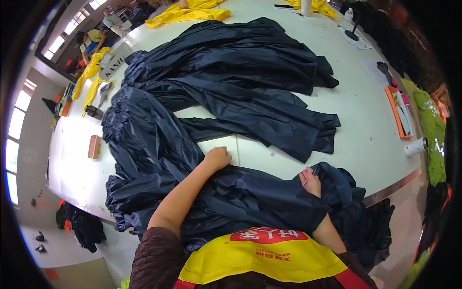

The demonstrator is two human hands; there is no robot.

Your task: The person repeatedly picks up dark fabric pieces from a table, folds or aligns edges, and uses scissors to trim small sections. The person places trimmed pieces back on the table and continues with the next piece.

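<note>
White work table [375, 144], spanning the whole view. Dark navy garments [231, 82], thin and glossy, lie spread in overlapping layers from the far end of the table down to the near edge, where both hands rest on them; the bulk of the cloth lies beyond and to the left of the fingers, and a bunched part hangs over the table edge just right of the right hand. Yellow fabric [187, 13] lies at the far end, well apart from either hand. Orange-edged board [398, 113], at the right side of the table, far right of the fingers. Left hand [217, 158]: fingers curled into a loose fist, pressing the edge of the navy cloth where it meets bare table. Right hand [310, 180]: fingers closed narrowly, pinching a fold of the navy cloth. White cup [416, 146], near the right table edge, well beyond the right hand.
</note>
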